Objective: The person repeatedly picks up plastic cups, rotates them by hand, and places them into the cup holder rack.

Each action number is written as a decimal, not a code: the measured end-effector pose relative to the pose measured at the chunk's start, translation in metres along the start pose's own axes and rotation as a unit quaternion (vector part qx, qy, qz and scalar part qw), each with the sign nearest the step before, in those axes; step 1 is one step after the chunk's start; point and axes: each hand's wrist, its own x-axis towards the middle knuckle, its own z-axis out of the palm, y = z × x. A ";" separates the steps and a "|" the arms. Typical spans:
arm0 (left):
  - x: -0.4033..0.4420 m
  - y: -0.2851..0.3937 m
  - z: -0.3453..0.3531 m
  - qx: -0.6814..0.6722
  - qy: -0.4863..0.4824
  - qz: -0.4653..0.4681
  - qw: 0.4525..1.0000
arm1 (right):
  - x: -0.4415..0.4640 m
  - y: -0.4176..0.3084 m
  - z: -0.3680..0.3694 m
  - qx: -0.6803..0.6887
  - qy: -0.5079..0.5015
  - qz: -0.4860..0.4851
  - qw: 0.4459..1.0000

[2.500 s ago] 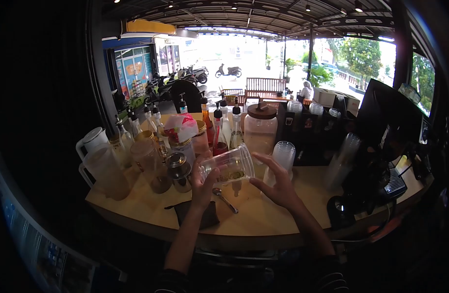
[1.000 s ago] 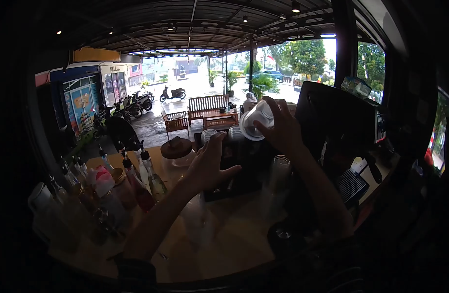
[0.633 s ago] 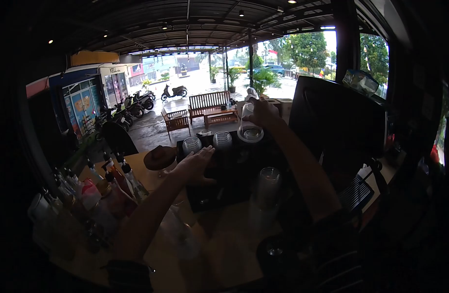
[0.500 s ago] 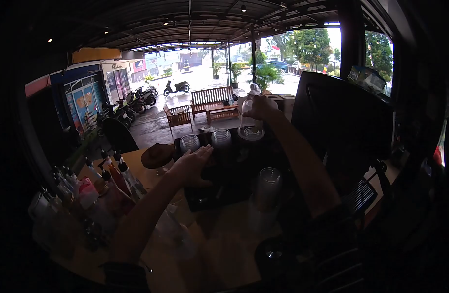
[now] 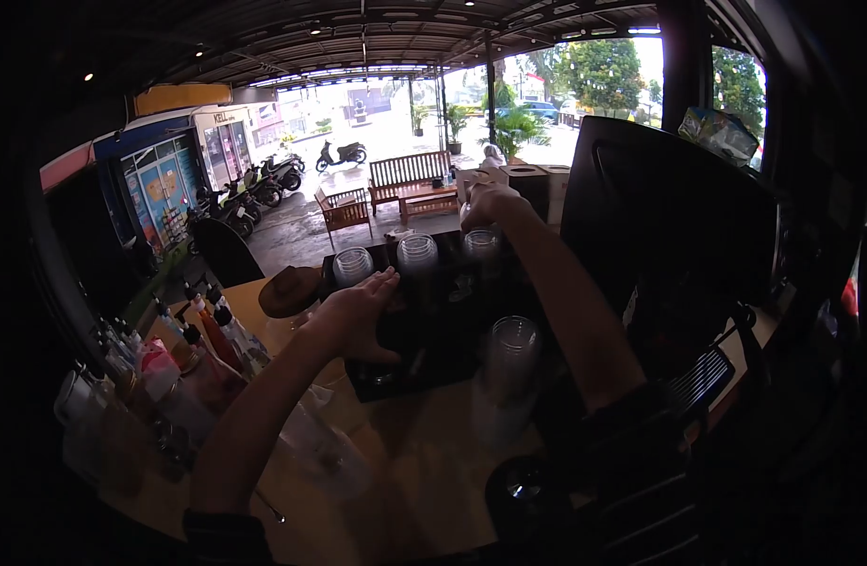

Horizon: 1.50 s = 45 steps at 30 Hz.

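A black cup holder (image 5: 424, 330) on the counter carries three stacks of clear plastic cups: a left stack (image 5: 352, 264), a middle stack (image 5: 417, 250) and a right stack (image 5: 481, 243). My left hand (image 5: 353, 311) lies against the holder's front left, fingers stretched out and thumb apart, holding nothing. Its fingertips are close to the left and middle stacks. Over the right stack, my right hand (image 5: 491, 200) reaches out with its fingers curled downward. A pale, clear edge shows beside those fingers, but what they grip is mostly hidden.
Pump bottles (image 5: 216, 330) crowd the counter's left side. A tall clear cup stack (image 5: 511, 363) stands in front of the holder. A brown round object (image 5: 290, 291) sits left of it. A large dark machine (image 5: 669, 208) rises at right; boxes (image 5: 528, 189) stand behind the holder.
My right hand has lowered slightly toward the right stack; the clear, cup-like thing seen under it earlier is now mostly hidden. My left hand stays by the holder. The view has shifted slightly.
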 end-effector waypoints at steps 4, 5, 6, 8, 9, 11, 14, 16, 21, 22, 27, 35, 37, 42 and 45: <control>0.000 0.002 -0.004 -0.003 -0.017 -0.013 1.000 | -0.006 -0.013 -0.007 -0.031 -0.044 0.012 0.998; -0.001 0.002 -0.004 -0.003 -0.018 -0.013 1.000 | -0.009 -0.015 -0.010 -0.036 -0.071 0.015 0.997; -0.001 0.001 -0.003 -0.005 -0.014 -0.012 1.000 | -0.007 -0.014 -0.009 -0.035 -0.071 0.015 0.997; -0.001 0.002 -0.002 -0.008 -0.010 -0.010 1.000 | -0.005 -0.012 -0.008 -0.050 -0.095 0.001 0.994; -0.001 0.002 -0.003 -0.009 -0.006 -0.011 1.000 | -0.007 -0.011 -0.007 -0.050 -0.096 0.002 0.994; -0.001 0.003 -0.003 -0.008 -0.002 -0.013 1.000 | -0.012 -0.010 -0.004 -0.056 -0.059 -0.009 0.997; -0.001 0.002 -0.003 -0.022 0.008 -0.005 1.000 | -0.007 -0.008 0.004 -0.066 -0.068 -0.012 0.995; -0.001 0.003 -0.003 -0.019 0.014 -0.003 1.000 | 0.007 0.002 0.021 -0.109 -0.037 -0.038 0.993; -0.002 0.004 -0.002 -0.023 0.015 -0.007 1.000 | -0.014 -0.012 0.016 -0.088 -0.028 -0.035 0.995; -0.002 0.004 -0.002 -0.024 0.015 -0.009 1.000 | -0.013 -0.013 0.018 -0.091 -0.029 -0.031 0.995; 0.004 0.002 -0.002 -0.023 -0.002 -0.021 1.000 | -0.010 -0.009 0.026 -0.101 -0.031 -0.041 0.994; -0.029 0.007 -0.034 -0.098 0.106 0.006 0.990 | -0.080 -0.058 -0.016 -0.097 -0.024 -0.085 0.991; -0.059 0.021 -0.048 -0.135 0.168 0.005 0.976 | -0.100 -0.080 -0.019 -0.076 -0.010 -0.151 0.986; -0.146 0.031 -0.028 -0.170 0.276 0.009 0.946 | -0.172 -0.143 0.016 0.158 -0.045 -0.289 0.943; -0.209 0.034 0.015 -0.294 0.362 -0.074 0.881 | -0.221 -0.177 0.056 0.253 -0.125 -0.265 0.922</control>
